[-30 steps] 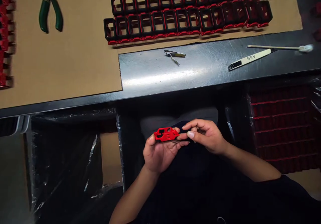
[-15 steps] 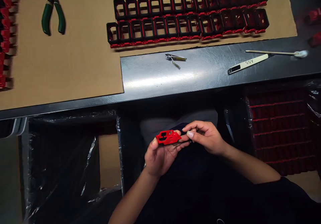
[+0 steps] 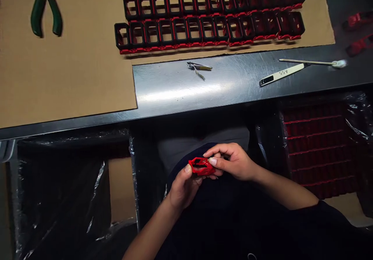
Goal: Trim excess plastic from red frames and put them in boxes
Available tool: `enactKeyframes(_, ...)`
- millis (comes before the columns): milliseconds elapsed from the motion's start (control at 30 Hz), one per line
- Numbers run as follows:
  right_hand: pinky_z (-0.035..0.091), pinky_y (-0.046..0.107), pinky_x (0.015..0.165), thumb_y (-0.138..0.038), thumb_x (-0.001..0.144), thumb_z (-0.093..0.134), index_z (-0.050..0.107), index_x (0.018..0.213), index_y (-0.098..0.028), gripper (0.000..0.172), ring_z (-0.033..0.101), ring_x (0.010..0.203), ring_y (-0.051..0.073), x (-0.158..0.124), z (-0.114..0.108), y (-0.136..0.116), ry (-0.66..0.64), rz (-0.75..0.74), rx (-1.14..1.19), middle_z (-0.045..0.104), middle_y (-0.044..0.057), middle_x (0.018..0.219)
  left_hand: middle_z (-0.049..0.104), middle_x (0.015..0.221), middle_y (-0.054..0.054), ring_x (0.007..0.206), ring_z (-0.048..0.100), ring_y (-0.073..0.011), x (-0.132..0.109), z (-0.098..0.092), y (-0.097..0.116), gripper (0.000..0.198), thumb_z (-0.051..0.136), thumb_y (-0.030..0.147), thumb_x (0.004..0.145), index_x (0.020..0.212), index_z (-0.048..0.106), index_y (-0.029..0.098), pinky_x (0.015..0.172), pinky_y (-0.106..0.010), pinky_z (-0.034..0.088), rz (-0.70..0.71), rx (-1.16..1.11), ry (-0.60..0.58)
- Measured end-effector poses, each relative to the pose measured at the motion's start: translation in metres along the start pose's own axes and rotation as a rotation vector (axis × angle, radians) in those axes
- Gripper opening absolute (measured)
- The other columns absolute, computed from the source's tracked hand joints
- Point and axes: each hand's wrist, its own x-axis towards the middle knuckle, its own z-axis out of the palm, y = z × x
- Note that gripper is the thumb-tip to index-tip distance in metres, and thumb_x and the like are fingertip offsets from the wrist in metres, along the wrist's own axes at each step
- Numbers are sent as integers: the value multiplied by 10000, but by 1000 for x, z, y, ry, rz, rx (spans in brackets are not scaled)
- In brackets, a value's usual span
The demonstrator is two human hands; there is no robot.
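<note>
A small red plastic part (image 3: 201, 171) with dark openings is held over my lap, below the table edge. My left hand (image 3: 184, 186) grips its left end, thumb on the near side and fingers underneath. At the part's right end, my right hand (image 3: 233, 161) pinches it between thumb and fingers. The undersides of the fingers are partly hidden. Similar red-and-black frame parts (image 3: 175, 34) stand in two rows on the cardboard (image 3: 87, 77) beyond.
Nail clippers (image 3: 199, 68), a white stick marked A55 (image 3: 282, 74) and a cotton swab (image 3: 311, 62) lie on the metal table (image 3: 169, 91). Green-handled pliers (image 3: 45, 13) rest at upper left. A plastic-lined box (image 3: 64, 190) stands left; stacked red parts (image 3: 317, 147) sit right.
My right hand has closed onto the right end of the red part, which it was beside before. The part has turned to show a different side. The view has shifted slightly.
</note>
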Motion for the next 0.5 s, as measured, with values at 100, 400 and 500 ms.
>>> enactKeyframes(100,499,233,543,-352,901,690,744,1016,-178,215,645,612,127,0,-2,-1,68,-148,-122,686,19,735,763,1073,-108,1042,708,-291,-1,-5,-2,478,670,543,844,1150,714,179,939,-399,530,81,132,33)
enactKeyframes(400,604,323,855,-244,841,763,677,1223,-234,391,661,1162,224,0,1,0,-54,-305,-93,652,109,1320,535,1382,-108,1288,538,-289,-7,-10,-1,766,749,213,782,1449,384,307,1071,-488,466,582,1048,379)
enactKeyframes(500,603,316,864,-236,823,779,674,1224,-236,414,681,1138,213,1,7,2,-87,-261,-61,663,99,1314,542,1343,-125,1258,540,-309,-4,-11,-2,799,774,265,771,1464,377,286,1048,-510,481,688,1224,389)
